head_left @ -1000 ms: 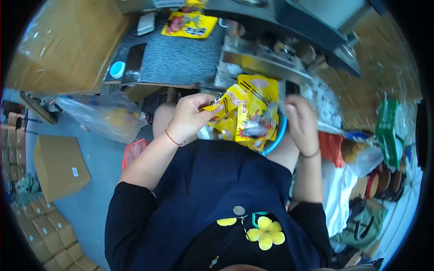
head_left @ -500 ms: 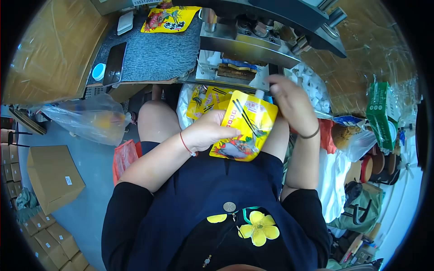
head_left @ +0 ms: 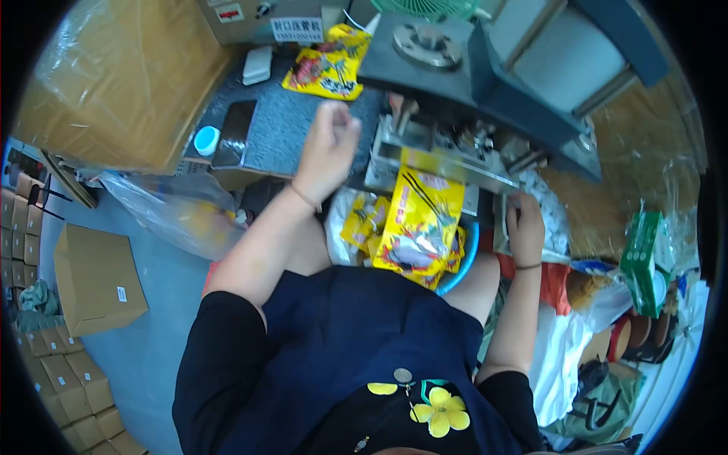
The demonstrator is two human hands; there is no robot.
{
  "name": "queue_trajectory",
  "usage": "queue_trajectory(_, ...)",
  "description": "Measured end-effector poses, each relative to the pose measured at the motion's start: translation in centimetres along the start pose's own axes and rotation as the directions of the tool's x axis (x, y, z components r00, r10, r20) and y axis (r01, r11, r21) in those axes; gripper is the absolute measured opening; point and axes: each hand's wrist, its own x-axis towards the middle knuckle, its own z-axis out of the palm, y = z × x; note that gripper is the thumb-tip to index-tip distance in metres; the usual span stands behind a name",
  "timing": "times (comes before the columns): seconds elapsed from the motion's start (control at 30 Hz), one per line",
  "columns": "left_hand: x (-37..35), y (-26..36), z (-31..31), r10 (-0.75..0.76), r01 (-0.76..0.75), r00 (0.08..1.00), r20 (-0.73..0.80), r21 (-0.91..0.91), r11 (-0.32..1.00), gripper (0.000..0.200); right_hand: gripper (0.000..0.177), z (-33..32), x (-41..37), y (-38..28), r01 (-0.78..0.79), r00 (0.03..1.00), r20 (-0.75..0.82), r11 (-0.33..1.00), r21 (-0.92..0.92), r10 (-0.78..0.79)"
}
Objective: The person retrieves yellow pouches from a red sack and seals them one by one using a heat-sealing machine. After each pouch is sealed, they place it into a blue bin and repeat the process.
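Note:
A yellow spouted pouch (head_left: 421,227) with red and black print stands upright at the front of the metal press (head_left: 447,152), its top end at the jaws. Neither hand touches it. My left hand (head_left: 327,152) is raised above the blue-grey mat (head_left: 280,136), left of the press, fingers loosely bent and thumb apart, with nothing visible in them. Beside the press's right end, my right hand (head_left: 525,235) has curled fingers next to the small white plastic parts (head_left: 553,220); whatever they hold is hidden. More yellow pouches (head_left: 364,220) lie below in a blue tub (head_left: 472,254).
On the mat are yellow pouches (head_left: 326,72), a phone (head_left: 235,133), a blue-white cap (head_left: 206,140) and a white box (head_left: 258,64). A large carton (head_left: 114,83) stands left. At right are a green box (head_left: 643,262) and plastic bags (head_left: 561,334).
My left hand has let go of the pouch and moved up-left over the mat. The pouch now stands at the press. My right hand has moved lower and right, and the camera view has shifted.

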Motion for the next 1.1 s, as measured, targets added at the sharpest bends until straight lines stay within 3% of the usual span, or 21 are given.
queue_trajectory(0.03, 3.5, -0.1, -1.4, 0.223, -0.216, 0.975, 0.005, 0.266, 0.939, 0.031, 0.014, 0.0, -0.1, -0.4, -0.008, 1.000, -0.024, 1.000, 0.004, 0.008)
queue_trajectory(0.07, 7.4, -1.7, -2.5, 0.440, -0.420, 0.893, 0.092, 0.521, 0.743, 0.040, 0.013, 0.0, 0.1, -0.8, -0.010, 0.999, -0.048, 1.000, 0.007, 0.010)
queue_trajectory(0.1, 10.1, -1.0, -2.9, 0.268, -0.326, 0.945, 0.186, 0.587, 0.741, 0.050, 0.013, 0.0, 0.2, -1.1, -0.013, 0.998, -0.059, 1.000, 0.004, 0.013)
queue_trajectory(0.13, 12.0, -2.2, -2.5, 0.313, -0.339, 0.927, 0.206, 0.820, 0.462, 0.055, 0.013, 0.0, 0.3, -1.2, -0.016, 0.998, -0.069, 1.000, 0.001, 0.016)
queue_trajectory(0.2, 17.1, -4.0, -2.0, 0.001, -0.257, 0.961, 0.277, 0.888, 0.382, 0.060, 0.015, 0.2, 0.2, -1.2, -0.025, 0.996, -0.087, 1.000, 0.000, 0.025)
queue_trajectory(0.27, 20.6, -8.3, -1.9, 0.041, -0.315, 0.946, 0.323, 0.878, 0.359, 0.060, 0.016, 0.5, -0.1, -0.7, -0.033, 0.994, -0.103, 0.999, 0.005, 0.034)
queue_trajectory(0.33, 21.5, -7.3, -2.6, -0.145, -0.372, 0.899, 0.412, 0.896, 0.241, 0.068, 0.017, 0.6, -0.3, -0.3, -0.014, 0.994, -0.110, 1.000, 0.001, 0.015)
queue_trajectory(0.4, 20.9, -8.7, -3.0, -0.259, -0.320, 0.882, 0.392, 0.905, 0.282, 0.068, 0.017, 0.6, -0.1, -0.2, -0.032, 0.995, -0.094, 0.999, 0.007, 0.033)
queue_trajectory(0.47, 17.7, -8.0, -3.4, -0.259, -0.253, 0.907, 0.332, 0.922, 0.293, 0.068, 0.017, 0.3, -0.1, -0.7, -0.082, 0.995, -0.054, 0.996, 0.023, 0.083)
queue_trajectory(0.67, 1.9, -2.5, -4.8, -0.194, -0.115, 0.964, 0.181, 0.944, 0.310, 0.066, 0.022, 0.9, -0.2, 0.1, -0.031, 0.995, -0.096, 0.999, -0.021, 0.029)
queue_trajectory(0.73, 0.9, -2.7, -4.9, -0.119, -0.090, 0.983, 0.141, 0.931, 0.354, 0.065, 0.027, 1.5, -0.6, 0.9, -0.021, 0.991, -0.136, 0.998, -0.054, 0.013)
queue_trajectory(0.77, 0.5, -2.9, -4.6, -0.089, -0.080, 0.988, 0.123, 0.922, 0.379, 0.065, 0.034, 0.9, -0.5, 0.5, -0.068, 0.996, -0.068, 0.997, -0.040, 0.065)
queue_trajectory(0.8, 0.2, -2.2, -4.2, 0.080, -0.084, 0.995, 0.060, 0.931, 0.354, 0.068, 0.034, 0.9, -0.6, 0.5, -0.065, 0.994, -0.089, 0.998, -0.013, 0.063)
queue_trajectory(0.87, -0.4, 0.4, -5.2, 0.254, -0.196, 0.962, 0.099, 0.898, 0.393, 0.072, 0.036, 0.9, -0.8, 0.8, -0.050, 0.988, -0.144, 0.998, 0.039, 0.055)
queue_trajectory(0.9, -1.6, 2.4, -5.8, 0.282, -0.249, 0.949, 0.137, 0.877, 0.411, 0.074, 0.035, 0.6, -0.9, 0.6, -0.141, 0.984, -0.094, 0.985, 0.100, 0.150)
queue_trajectory(0.97, -5.2, 1.6, -5.9, 0.083, -0.321, 0.945, 0.316, 0.847, 0.424, 0.069, 0.032, 0.1, -1.4, 0.5, -0.160, 0.979, -0.105, 0.980, 0.122, 0.173)
queue_trajectory(1.03, -8.4, -1.8, -5.7, 0.216, -0.483, 0.872, 0.440, 0.847, 0.223, 0.053, 0.025, -1.4, -1.8, -1.2, -0.264, 0.956, -0.083, 0.948, 0.178, 0.282)
queue_trajectory(1.1, -8.9, -1.1, -6.6, 0.203, -0.375, 0.927, 0.316, 0.739, 0.560, 0.048, 0.019, -1.0, -2.4, -2.2, -0.100, 0.957, -0.226, 0.939, 0.330, 0.181)
